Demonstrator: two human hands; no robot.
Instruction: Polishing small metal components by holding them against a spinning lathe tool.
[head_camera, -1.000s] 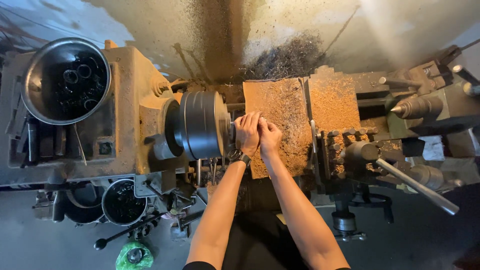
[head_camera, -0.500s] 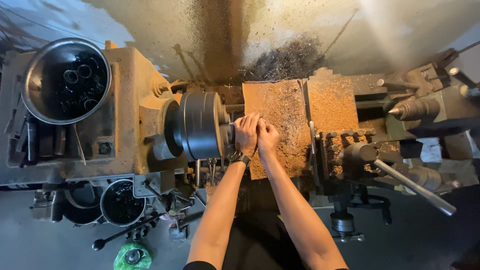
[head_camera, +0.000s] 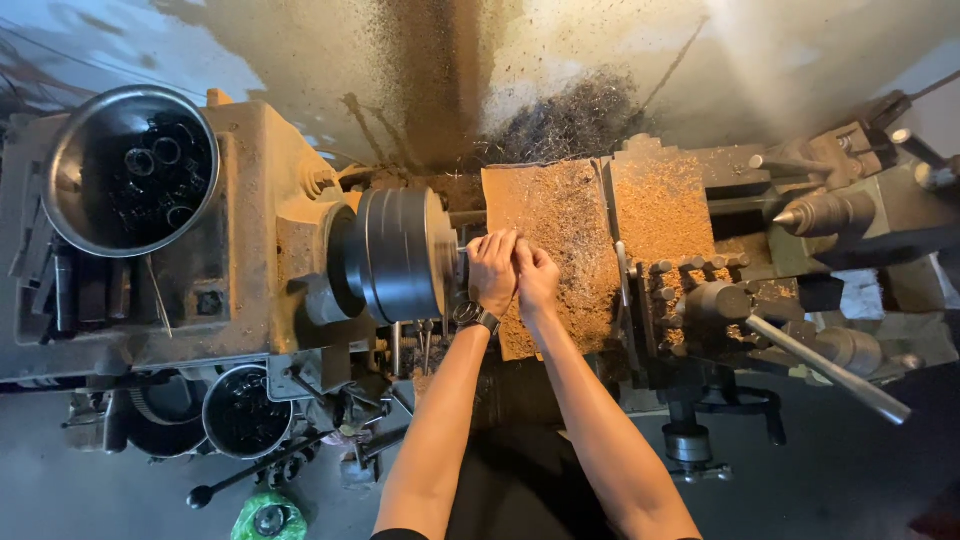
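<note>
I look down on an old metal lathe. Its dark round chuck (head_camera: 398, 255) sits left of centre. My left hand (head_camera: 492, 268), with a black wristwatch, is curled right at the chuck's face, its fingertips around a small pale metal part (head_camera: 464, 247) that sticks out of the chuck. My right hand (head_camera: 537, 280) presses against the left one, fingers curled; what it grips is hidden. Both hands hover over the chip-covered carriage plate (head_camera: 560, 230).
A steel bowl (head_camera: 62, 180) of dark ring-shaped parts stands on the headstock at left. A smaller pot (head_camera: 212, 425) sits below. The tailstock centre point (head_camera: 790, 215) is at right, a long lever handle (head_camera: 825, 365) lower right, swarf piled behind.
Both hands have stayed at the chuck face, with only small finger movement. The camera view has shifted slightly.
</note>
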